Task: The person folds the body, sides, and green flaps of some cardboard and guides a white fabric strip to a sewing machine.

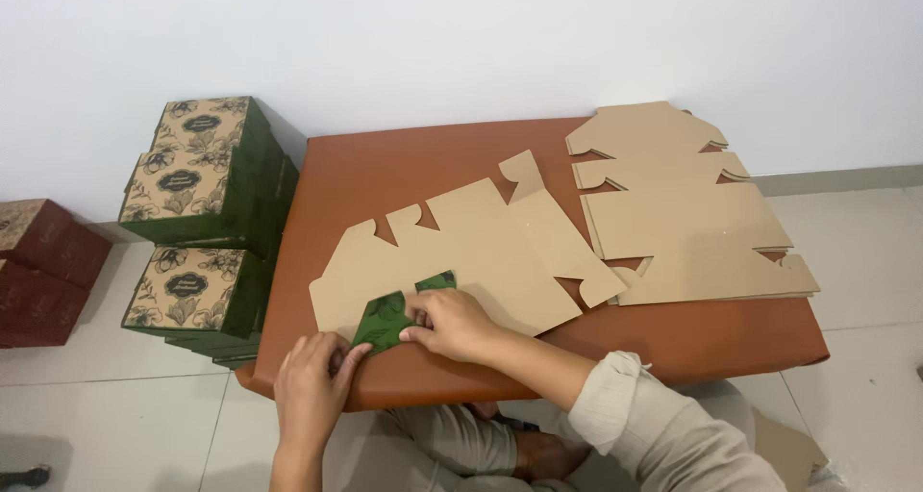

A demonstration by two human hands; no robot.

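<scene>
A flat die-cut cardboard box blank [481,252] lies plain brown side up on the orange-brown padded table [404,165]. Its near-left flap [385,319] is folded over and shows a green printed flower pattern. My left hand [312,386] pinches the lower left corner of that flap at the table's near edge. My right hand [452,324] presses down on the folded flap with its fingers bent, just right of the green part. Both hands touch the blank.
A stack of flat brown blanks [683,213] lies on the table's right half. Several assembled green boxes with floral tan lids [197,194] are stacked on the floor to the left. Dark red boxes [43,271] stand at the far left. My folded legs are under the table's near edge.
</scene>
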